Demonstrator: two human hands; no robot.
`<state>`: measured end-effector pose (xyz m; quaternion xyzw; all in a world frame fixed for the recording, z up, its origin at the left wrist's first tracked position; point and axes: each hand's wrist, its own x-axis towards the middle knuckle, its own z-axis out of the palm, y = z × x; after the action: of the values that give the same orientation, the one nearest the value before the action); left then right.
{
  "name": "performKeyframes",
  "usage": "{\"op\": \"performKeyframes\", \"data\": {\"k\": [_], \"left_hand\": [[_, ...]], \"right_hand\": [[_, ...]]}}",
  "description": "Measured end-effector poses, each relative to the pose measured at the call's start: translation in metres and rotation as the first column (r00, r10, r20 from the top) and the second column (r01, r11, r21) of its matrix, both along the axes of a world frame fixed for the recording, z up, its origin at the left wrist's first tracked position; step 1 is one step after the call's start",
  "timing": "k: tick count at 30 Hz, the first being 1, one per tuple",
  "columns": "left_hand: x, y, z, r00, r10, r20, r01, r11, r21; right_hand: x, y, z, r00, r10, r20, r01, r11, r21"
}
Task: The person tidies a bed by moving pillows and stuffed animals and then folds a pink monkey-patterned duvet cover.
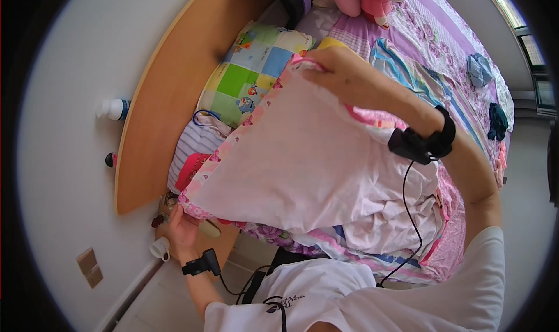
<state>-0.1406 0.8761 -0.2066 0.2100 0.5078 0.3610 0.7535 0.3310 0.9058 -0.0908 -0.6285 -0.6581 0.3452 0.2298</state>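
A pink blanket or quilt (pixel 297 153) with a patterned pink border is stretched between both hands over the bed. My left hand (pixel 185 227) grips its lower left corner, thumb on top, near the bedside table. At the upper edge, my right hand (pixel 327 68) is closed around another part of the border, beside a checked pillow (pixel 238 81). The rest of the cloth lies crumpled towards the right. Under its left edge show a striped cloth (pixel 188 144) and a red item (pixel 190 170). Both wrists wear black strapped devices with cables.
A wooden headboard (pixel 161 100) curves along the left. A white mug (pixel 160 248) stands on the bedside table (pixel 225 240). Plush toys (pixel 377 2) lie at the top of the bed. A striped blanket (pixel 406 74) and small garments (pixel 479 70) lie on the right.
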Motion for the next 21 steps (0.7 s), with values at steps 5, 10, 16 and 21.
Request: {"op": "performKeyframes", "data": {"k": [5,10,16,21], "left_hand": [[0.042,-0.013,0.01,0.986,-0.086,0.142,0.073,0.993,0.098],[0.06,-0.027,0.01,0.996,-0.069,0.058,0.061,0.99,0.123],[0.059,-0.033,-0.001,0.993,0.079,-0.091,-0.064,0.986,0.153],[0.066,-0.035,0.011,0.988,0.068,-0.137,-0.048,0.988,0.146]], "right_hand": [[-0.149,-0.027,-0.032,0.891,-0.151,-0.428,0.125,0.988,-0.088],[-0.245,-0.047,-0.1,0.907,-0.205,-0.367,0.132,0.968,-0.214],[-0.268,-0.067,-0.106,0.929,-0.193,-0.316,0.16,0.979,-0.127],[-0.272,-0.073,-0.103,0.94,-0.142,-0.31,0.139,0.99,-0.03]]}}
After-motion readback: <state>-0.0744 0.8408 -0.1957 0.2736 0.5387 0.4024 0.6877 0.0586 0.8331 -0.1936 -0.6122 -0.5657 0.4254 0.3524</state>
